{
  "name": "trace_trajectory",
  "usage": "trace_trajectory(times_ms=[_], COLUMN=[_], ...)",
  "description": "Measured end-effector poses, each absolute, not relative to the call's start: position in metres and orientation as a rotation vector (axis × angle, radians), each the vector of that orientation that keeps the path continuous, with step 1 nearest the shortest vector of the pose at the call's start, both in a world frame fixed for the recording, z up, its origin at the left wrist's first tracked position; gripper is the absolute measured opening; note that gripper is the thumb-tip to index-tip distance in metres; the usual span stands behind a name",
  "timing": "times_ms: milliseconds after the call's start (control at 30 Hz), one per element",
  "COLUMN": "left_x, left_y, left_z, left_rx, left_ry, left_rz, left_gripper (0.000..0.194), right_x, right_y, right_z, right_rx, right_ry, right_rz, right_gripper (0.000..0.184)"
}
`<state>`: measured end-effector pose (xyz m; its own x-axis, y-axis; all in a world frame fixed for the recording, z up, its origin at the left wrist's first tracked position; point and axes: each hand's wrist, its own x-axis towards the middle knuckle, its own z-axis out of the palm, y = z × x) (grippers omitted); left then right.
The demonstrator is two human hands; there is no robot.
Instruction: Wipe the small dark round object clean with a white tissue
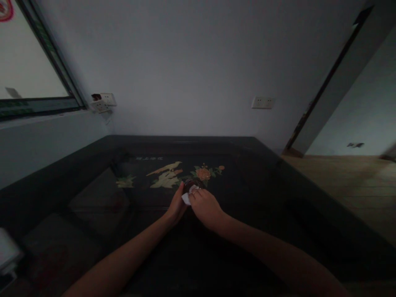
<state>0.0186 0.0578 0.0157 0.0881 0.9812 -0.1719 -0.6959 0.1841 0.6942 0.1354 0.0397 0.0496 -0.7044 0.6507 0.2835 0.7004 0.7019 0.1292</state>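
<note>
A small dark, glossy round object (192,182) is held near the middle of the table; its exact kind is too dim to make out. My left hand (177,205) is closed around its left side, with the thumb up along the edge. My right hand (206,207) pinches a crumpled white tissue (186,199) and presses it against the near side of the dark object. The fingers of my right hand hide part of both the tissue and the object.
The dark glossy table (266,185) bears a painted bird and a flower (203,173). Behind it rises a pale wall with a socket (262,102); more sockets (107,99) sit at the left corner by a window. A white object (8,251) stands at the left edge.
</note>
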Motion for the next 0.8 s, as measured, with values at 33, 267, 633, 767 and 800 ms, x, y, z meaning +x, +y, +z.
trace_trajectory(times_ms=[33,267,633,767,800], left_x=[0.0186,0.0184,0.0184,0.0173,0.017], left_y=[0.058,0.0629,0.0611,0.0629,0.0631], left_z=[0.0155,0.011,0.0152,0.0109,0.0105], left_rx=[0.518,0.511,0.527,0.519,0.511], left_ry=[0.694,0.675,0.676,0.658,0.655], left_rz=[1.328,1.343,1.313,1.324,1.322], left_gripper=[0.03,0.03,0.031,0.031,0.031], right_x=[0.1359,0.1356,0.1388,0.1387,0.1382], right_y=[0.0395,0.0445,0.0453,0.0471,0.0473], right_z=[0.0512,0.047,0.052,0.046,0.0443], right_rx=[-1.093,-1.081,-1.118,-1.062,-1.044], right_ry=[-2.698,-2.578,-2.667,-2.591,-2.583], right_rz=[-0.251,-0.182,-0.091,-0.115,-0.159], right_gripper=[0.027,0.035,0.026,0.035,0.037])
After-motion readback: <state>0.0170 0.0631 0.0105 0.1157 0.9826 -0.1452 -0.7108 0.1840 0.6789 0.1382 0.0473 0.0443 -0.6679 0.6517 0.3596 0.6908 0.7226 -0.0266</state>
